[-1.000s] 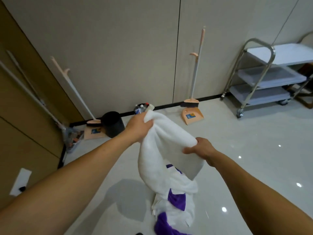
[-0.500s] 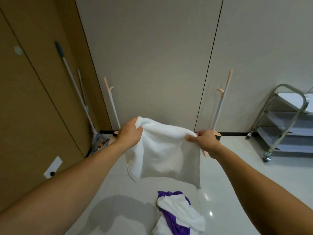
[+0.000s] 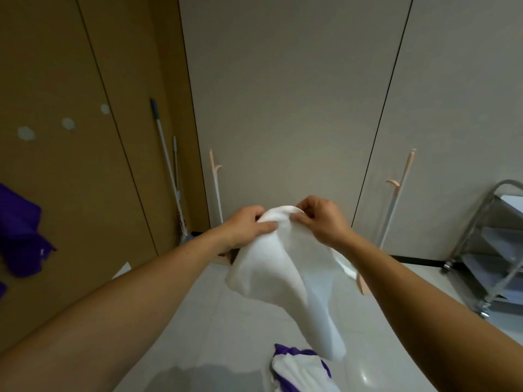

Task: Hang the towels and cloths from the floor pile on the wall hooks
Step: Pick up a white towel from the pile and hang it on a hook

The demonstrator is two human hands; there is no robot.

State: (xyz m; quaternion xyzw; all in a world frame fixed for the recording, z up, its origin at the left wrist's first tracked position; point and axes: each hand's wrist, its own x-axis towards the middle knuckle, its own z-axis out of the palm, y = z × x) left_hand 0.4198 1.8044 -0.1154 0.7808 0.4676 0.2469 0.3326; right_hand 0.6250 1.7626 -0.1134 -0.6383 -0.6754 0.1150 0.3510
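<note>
A white towel hangs in front of me, bunched at its top edge. My left hand and my right hand both pinch that top edge, close together at chest height. The towel's lower end droops toward the floor pile of white and purple cloths at the bottom of the view. On the brown wall at the left sit three pale round hooks. A purple cloth hangs on that wall at the far left.
Two mops lean in the corner. Two peach-handled brooms stand against the grey wall. A steel trolley stands at the right on the glossy floor.
My hands have come together, gathering the towel's top edge that was spread wide before. The view has tilted up and left, bringing the hooks and the hanging purple cloth into sight.
</note>
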